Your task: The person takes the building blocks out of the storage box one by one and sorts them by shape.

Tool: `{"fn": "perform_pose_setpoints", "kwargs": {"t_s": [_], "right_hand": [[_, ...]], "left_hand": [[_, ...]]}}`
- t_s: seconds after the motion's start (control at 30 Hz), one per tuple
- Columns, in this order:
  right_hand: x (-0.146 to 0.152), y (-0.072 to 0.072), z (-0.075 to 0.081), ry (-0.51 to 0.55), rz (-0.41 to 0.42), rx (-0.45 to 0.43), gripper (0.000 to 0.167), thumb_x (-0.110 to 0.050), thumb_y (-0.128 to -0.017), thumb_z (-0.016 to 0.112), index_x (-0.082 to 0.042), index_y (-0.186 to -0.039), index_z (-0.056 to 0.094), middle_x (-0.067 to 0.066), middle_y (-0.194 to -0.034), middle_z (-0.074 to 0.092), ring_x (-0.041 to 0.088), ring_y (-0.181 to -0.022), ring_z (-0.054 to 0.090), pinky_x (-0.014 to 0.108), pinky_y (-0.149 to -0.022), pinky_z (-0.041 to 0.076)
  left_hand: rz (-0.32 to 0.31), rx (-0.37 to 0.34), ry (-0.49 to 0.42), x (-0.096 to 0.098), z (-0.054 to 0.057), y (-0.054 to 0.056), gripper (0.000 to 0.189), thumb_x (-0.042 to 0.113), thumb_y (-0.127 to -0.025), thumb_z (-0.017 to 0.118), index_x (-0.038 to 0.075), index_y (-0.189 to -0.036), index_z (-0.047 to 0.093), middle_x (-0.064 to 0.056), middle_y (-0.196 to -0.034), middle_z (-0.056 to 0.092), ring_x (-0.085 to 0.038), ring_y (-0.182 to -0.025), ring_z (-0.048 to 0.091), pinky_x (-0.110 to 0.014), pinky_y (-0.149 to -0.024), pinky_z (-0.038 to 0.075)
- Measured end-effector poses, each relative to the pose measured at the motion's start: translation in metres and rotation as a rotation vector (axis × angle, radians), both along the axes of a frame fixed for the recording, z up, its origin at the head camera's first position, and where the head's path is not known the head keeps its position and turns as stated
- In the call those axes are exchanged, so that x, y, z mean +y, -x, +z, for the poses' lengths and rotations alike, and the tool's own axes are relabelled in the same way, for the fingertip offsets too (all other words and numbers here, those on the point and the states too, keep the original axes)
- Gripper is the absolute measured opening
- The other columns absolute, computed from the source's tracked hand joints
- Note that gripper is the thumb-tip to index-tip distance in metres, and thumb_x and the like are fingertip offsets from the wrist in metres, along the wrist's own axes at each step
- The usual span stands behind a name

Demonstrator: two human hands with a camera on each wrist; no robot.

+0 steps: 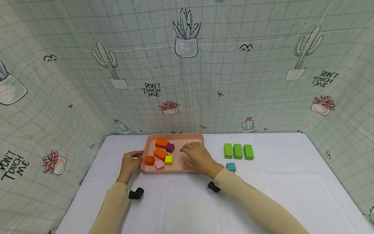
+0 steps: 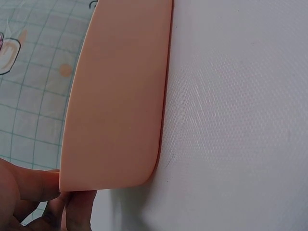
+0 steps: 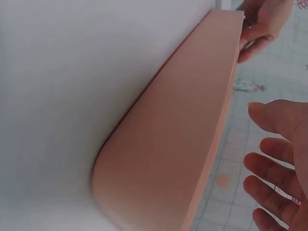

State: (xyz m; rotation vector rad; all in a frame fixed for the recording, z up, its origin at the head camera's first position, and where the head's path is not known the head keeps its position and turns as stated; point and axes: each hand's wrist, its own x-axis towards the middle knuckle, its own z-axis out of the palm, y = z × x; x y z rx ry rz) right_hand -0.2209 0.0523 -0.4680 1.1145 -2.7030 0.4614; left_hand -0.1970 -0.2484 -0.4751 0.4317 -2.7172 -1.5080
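A shallow pink tray (image 1: 175, 171) sits at the back of the white table. On its left half lie orange blocks (image 1: 160, 154), a red-orange cube (image 1: 150, 160), a purple cube (image 1: 170, 148), a yellow cube (image 1: 168, 160) and a pink block (image 1: 159, 165). My left hand (image 1: 130, 164) is at the tray's left end, its fingertips touching the outer wall and rim (image 2: 62, 185). My right hand (image 1: 200, 159) is over the tray's right half with fingers spread. Nothing shows between those fingers (image 3: 262, 166) in the right wrist view.
Right of the tray stand three green blocks (image 1: 238, 151) in a row. A teal cube (image 1: 230, 167) is in front of them, close beside my right forearm. Patterned cloth (image 1: 216, 74) hangs behind the table and along both sides. Black wrist pieces (image 1: 136, 193) project from both sleeves.
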Motion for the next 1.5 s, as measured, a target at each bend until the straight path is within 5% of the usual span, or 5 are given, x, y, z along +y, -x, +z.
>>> {"fn": "perform_pose_setpoints", "kwargs": {"t_s": [0.3, 0.8, 1.5], "right_hand": [[-0.025, 0.007, -0.002, -0.024, 0.017, -0.086, 0.036, -0.021, -0.095, 0.078, -0.008, -0.129, 0.073, 0.006, -0.128, 0.072, 0.029, -0.121, 0.063, 0.046, -0.113, 0.046], [-0.049, 0.008, -0.014, -0.123, 0.01, -0.011, 0.034, -0.027, -0.094, 0.078, -0.014, -0.125, 0.077, 0.0, -0.123, 0.075, 0.022, -0.112, 0.065, 0.038, -0.106, 0.05], [-0.067, 0.013, -0.02, -0.122, -0.057, -0.137, 0.037, -0.027, -0.091, 0.084, -0.014, -0.125, 0.077, 0.0, -0.12, 0.077, 0.021, -0.11, 0.066, 0.037, -0.107, 0.049]], "left_hand": [[0.002, 0.006, -0.017, 0.0, 0.001, 0.001, 0.034, -0.005, -0.098, 0.057, -0.014, -0.128, 0.068, -0.032, -0.119, 0.066, -0.015, -0.073, 0.057, -0.017, -0.061, 0.048], [0.008, -0.013, -0.006, 0.0, 0.0, 0.0, 0.033, -0.004, -0.099, 0.057, -0.012, -0.129, 0.068, -0.032, -0.122, 0.066, -0.019, -0.077, 0.059, -0.017, -0.063, 0.049], [0.0, 0.013, -0.011, -0.001, -0.004, 0.002, 0.034, -0.005, -0.097, 0.057, -0.014, -0.128, 0.068, -0.033, -0.119, 0.066, -0.016, -0.071, 0.058, -0.017, -0.06, 0.049]]}}
